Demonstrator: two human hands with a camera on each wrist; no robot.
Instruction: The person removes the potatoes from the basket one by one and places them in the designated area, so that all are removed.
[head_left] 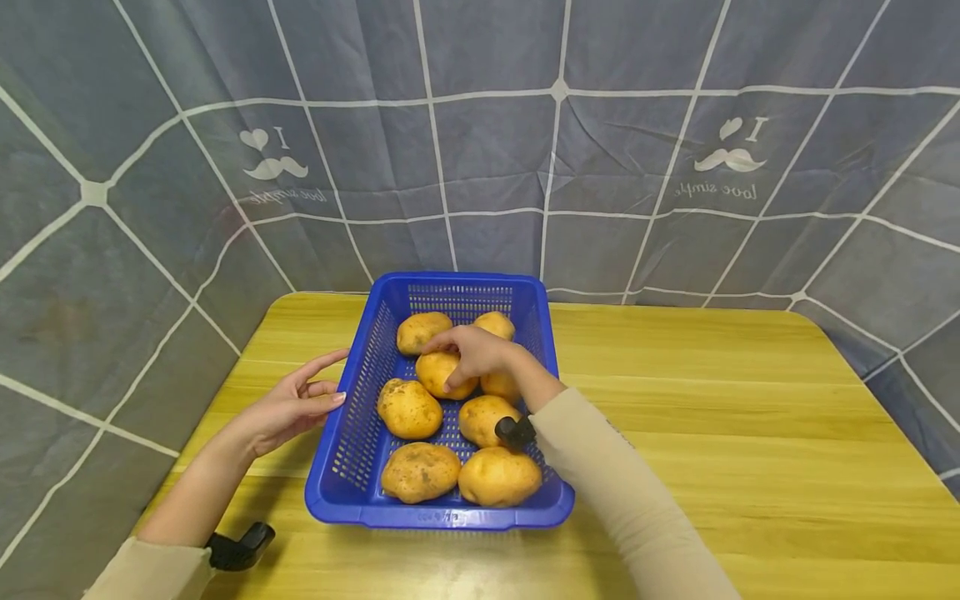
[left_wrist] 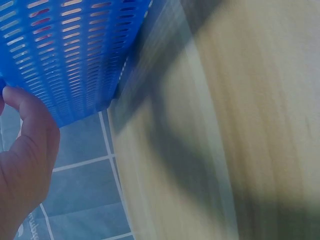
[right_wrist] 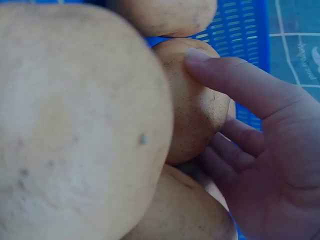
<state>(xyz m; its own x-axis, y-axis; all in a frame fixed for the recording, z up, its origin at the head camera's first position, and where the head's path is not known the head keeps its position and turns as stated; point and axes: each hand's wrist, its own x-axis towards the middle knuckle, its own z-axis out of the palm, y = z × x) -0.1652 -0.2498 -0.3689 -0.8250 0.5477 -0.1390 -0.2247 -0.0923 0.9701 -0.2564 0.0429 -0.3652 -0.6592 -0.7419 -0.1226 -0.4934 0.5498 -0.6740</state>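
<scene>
A blue perforated plastic basket (head_left: pixel 442 517) holds several yellow-brown potatoes. Inside it, my right hand (head_left: pixel 480 350) grips a potato (head_left: pixel 444 377) near the middle, thumb on its near side and fingers over the far side. In the right wrist view the thumb lies across that potato (right_wrist: pixel 192 110), and the other fingers are partly hidden behind it. My left hand (head_left: pixel 288 408) is at the basket's left side, thumb tip and fingertips against the outer rim. From the left wrist, the thumb (left_wrist: pixel 32 120) meets the edge of the slotted basket wall (left_wrist: pixel 75 55).
Around the held potato lie others: one at the far left (head_left: pixel 420 332), one at left (head_left: pixel 408 410) and two at the near end, including a spotted one (head_left: pixel 422 473). The basket stands on a wood-grain table (head_left: pixel 697 417). A grey checked curtain (head_left: pixel 495 158) hangs behind.
</scene>
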